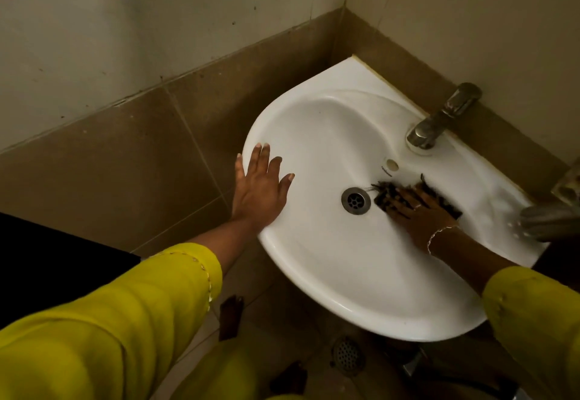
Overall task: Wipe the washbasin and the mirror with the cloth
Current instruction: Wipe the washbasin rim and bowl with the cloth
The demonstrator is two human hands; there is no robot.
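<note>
both hands lie flat-fingered: right hand (420, 211) presses the cloth (382, 194) beside the drain (355, 200), left hand (262, 186) braces the washbasin (314, 274) rim; overlapping strokes toward it seem best.

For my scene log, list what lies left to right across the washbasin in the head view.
In order: left hand resting flat on the washbasin rim → drain → cloth pressed under the right hand. The tap overlaps the right hand sideways, so it is left out.
</note>
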